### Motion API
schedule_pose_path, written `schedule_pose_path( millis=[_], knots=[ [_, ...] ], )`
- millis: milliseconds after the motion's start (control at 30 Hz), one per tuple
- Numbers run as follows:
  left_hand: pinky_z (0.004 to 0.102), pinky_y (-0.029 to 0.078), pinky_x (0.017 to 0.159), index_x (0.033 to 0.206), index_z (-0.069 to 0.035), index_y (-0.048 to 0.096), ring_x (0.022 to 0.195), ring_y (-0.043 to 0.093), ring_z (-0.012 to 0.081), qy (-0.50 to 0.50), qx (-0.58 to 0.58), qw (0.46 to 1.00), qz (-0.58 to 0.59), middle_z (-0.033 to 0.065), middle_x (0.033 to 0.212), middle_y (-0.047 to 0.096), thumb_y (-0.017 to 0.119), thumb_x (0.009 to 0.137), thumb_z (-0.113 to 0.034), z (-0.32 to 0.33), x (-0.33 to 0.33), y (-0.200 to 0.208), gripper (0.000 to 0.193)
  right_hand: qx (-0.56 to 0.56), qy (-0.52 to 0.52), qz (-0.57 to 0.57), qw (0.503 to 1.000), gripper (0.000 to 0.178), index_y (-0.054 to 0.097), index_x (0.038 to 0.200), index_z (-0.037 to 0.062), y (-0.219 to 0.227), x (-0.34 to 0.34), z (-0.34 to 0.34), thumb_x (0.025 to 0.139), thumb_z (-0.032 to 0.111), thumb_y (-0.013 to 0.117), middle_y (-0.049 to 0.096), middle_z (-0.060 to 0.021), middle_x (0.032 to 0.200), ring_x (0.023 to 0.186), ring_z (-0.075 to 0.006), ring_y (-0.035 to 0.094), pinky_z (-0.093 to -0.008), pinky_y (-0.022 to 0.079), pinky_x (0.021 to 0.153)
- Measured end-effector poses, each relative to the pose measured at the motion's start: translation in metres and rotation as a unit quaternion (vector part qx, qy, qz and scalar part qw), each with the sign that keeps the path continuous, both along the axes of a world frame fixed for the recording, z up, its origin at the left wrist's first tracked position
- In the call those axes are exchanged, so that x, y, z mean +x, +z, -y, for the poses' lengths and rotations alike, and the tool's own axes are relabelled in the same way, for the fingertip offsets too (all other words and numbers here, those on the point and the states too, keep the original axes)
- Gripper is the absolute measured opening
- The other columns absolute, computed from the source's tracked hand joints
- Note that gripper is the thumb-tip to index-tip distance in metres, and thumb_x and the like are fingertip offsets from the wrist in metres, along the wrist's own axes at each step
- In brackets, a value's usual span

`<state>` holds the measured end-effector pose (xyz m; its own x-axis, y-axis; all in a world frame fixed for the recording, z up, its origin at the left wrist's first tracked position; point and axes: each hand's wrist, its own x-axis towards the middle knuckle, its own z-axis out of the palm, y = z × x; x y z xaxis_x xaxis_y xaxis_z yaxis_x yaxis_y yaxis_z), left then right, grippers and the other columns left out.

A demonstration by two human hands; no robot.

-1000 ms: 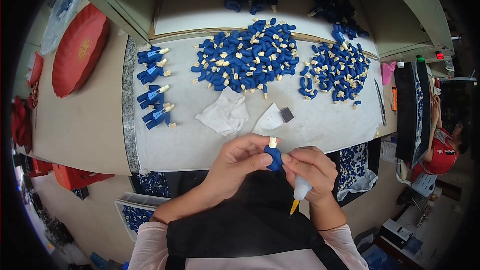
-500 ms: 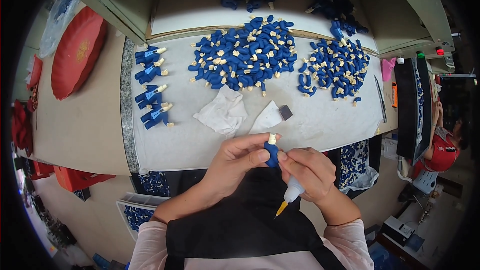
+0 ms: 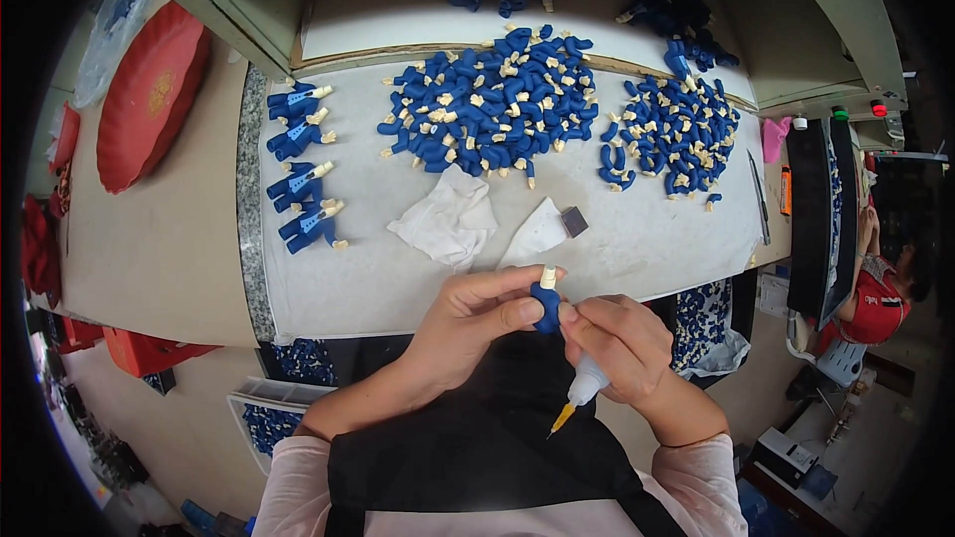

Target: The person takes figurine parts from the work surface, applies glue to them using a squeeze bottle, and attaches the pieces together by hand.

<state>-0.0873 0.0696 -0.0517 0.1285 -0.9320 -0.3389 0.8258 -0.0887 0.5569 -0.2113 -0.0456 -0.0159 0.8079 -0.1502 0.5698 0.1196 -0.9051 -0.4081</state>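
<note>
Close to my body, my left hand (image 3: 484, 311) pinches a small blue figurine body (image 3: 546, 310) with a cream neck pointing up. The thumb and fingertips of my right hand (image 3: 625, 338) press against the figurine's right side; whether they pinch a small part there is hidden. Tucked in that same hand is a white needle-tip bottle (image 3: 589, 381), its yellow tip slanting down to the left over my black apron. Beyond my hands lie a crumpled white cloth (image 3: 448, 219), a second white cloth piece (image 3: 538, 231) and a small dark block (image 3: 574, 223).
Two heaps of blue arm pieces with cream hands, a larger heap (image 3: 487, 104) and a smaller heap (image 3: 676, 134), cover the table's back. Several assembled figurines (image 3: 298, 134) line the left edge. A red tray (image 3: 151, 99) is far left; a co-worker (image 3: 877, 293) sits far right.
The view has shifted slightly. Both hands keep their hold on the figurine body, and the needle-tip bottle stays in my right hand.
</note>
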Motion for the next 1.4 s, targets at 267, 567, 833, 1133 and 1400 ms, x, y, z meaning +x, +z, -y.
schedule_pose_path(
  millis=[267,567,833,1133,1400],
  knots=[
    [0.0249,0.045,0.076,0.106,0.001,0.053,0.085,0.056,0.0131,-0.004,-0.031,0.999,-0.031,0.009,0.092,0.06,0.053,0.081,-0.005,0.0009,0.0032,0.0034,0.027,0.004,0.01,0.014,1.0,0.022,0.058,0.075,-0.0054,0.001,0.0005,0.0015,0.054,-0.004,0.065,0.054,-0.0095,0.072,0.053,-0.0163,0.053,-0.0222,0.04,0.042],
    [0.0255,0.048,0.073,0.108,0.001,0.052,0.084,0.057,0.013,0.02,-0.02,0.999,-0.041,0.0094,0.097,0.058,0.054,0.08,-0.005,0.001,-0.0004,0.0002,0.029,0.022,0.012,0.0,1.0,0.011,0.058,0.076,-0.0025,-0.0034,0.0028,0.0045,0.066,-0.001,0.064,0.055,-0.0114,0.072,0.051,-0.0202,0.055,-0.0248,0.044,0.043],
    [0.0254,0.048,0.073,0.108,0.001,0.051,0.084,0.057,0.0133,0.02,-0.025,0.999,-0.037,0.0101,0.097,0.058,0.054,0.08,-0.005,0.0006,0.0009,0.0002,0.029,0.043,0.012,0.01,0.999,0.013,0.058,0.076,-0.0023,-0.0049,0.0021,0.0035,0.064,-0.002,0.064,0.054,-0.0111,0.071,0.05,-0.0199,0.055,-0.0246,0.045,0.043],
    [0.0255,0.047,0.074,0.109,0.002,0.05,0.083,0.057,0.0138,0.013,-0.036,0.999,-0.028,0.0106,0.092,0.06,0.053,0.08,-0.006,0.0007,0.0021,0.0005,0.03,0.041,0.02,0.01,0.999,0.012,0.058,0.075,-0.0025,-0.0038,0.0029,0.004,0.064,-0.003,0.064,0.054,-0.0111,0.07,0.049,-0.0197,0.054,-0.0248,0.045,0.042],
    [0.0255,0.046,0.075,0.108,0.001,0.052,0.083,0.057,0.0133,0.011,-0.03,0.999,-0.03,0.0103,0.092,0.06,0.053,0.08,-0.005,-0.0002,0.0016,-0.0004,0.028,0.041,0.022,0.018,0.999,0.019,0.058,0.077,-0.0037,-0.0039,0.0031,0.0037,0.059,-0.002,0.064,0.054,-0.0103,0.071,0.051,-0.0179,0.053,-0.0234,0.043,0.042]
  ],
)
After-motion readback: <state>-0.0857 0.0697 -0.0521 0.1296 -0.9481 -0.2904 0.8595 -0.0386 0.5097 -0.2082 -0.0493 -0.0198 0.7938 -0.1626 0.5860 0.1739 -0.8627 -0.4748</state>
